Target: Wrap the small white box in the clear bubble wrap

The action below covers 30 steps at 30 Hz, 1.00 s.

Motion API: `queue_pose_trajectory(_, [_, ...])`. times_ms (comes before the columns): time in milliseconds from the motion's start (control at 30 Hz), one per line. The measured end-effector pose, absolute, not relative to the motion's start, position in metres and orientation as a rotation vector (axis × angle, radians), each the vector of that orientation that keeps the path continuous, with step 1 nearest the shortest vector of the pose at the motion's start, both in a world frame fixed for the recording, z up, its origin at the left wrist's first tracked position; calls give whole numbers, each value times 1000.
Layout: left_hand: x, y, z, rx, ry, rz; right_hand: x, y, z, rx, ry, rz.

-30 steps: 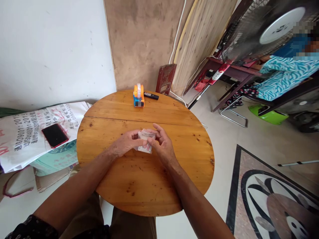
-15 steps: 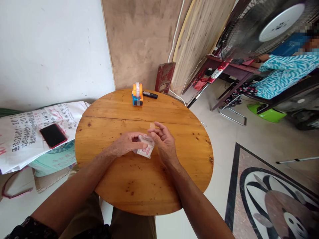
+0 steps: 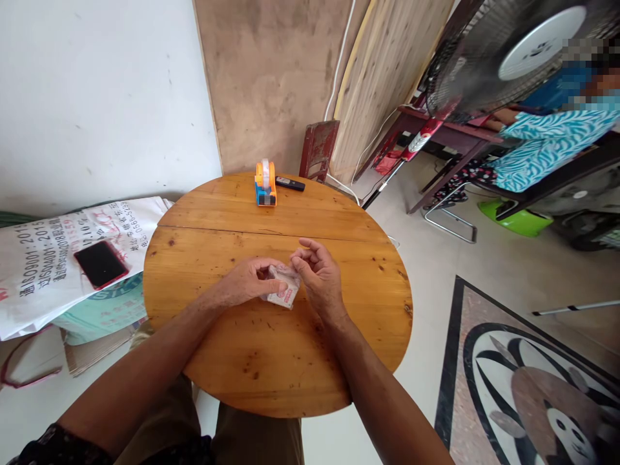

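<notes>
A small white box (image 3: pixel 283 296) with red print is tilted above the round wooden table (image 3: pixel 261 381), with what looks like clear wrap at its top. My left hand (image 3: pixel 245 282) grips it from the left, thumb lying across its face. At the box's upper right corner is my right hand (image 3: pixel 320 274), thumb and forefinger pinched close together. Whatever is between those fingertips is too small to make out, and its other fingers are curled. Beyond the hands stands an orange and blue tape dispenser (image 3: pixel 266 186), beside a black slim object (image 3: pixel 290 184).
A phone (image 3: pixel 101 264) lies on a printed white sack (image 3: pixel 43 271) left of the table. Behind the table is a red wooden chair (image 3: pixel 320 150). To the right stand a fan (image 3: pixel 504 58) and a person in a patterned blue sleeve (image 3: pixel 547 145) at a desk.
A small pale translucent piece by my right fingertips no longer shows. The right fingers have drawn slightly closer to the box corner. The view has shifted slightly.
</notes>
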<state>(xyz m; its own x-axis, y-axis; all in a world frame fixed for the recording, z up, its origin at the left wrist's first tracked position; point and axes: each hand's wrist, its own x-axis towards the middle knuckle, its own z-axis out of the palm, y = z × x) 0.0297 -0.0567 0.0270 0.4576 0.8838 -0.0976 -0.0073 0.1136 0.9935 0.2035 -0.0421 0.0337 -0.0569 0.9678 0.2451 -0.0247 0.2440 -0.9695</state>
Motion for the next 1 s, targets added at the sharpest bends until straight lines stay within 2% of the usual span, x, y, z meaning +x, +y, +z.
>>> queue_pose_trajectory(533, [27, -58, 35, 1528, 1055, 834, 200, -51, 30, -1028, -1568, 940])
queue_pose_trajectory(1000, [19, -51, 30, 1356, 1015, 714, 201, -49, 28, -1007, -1623, 947])
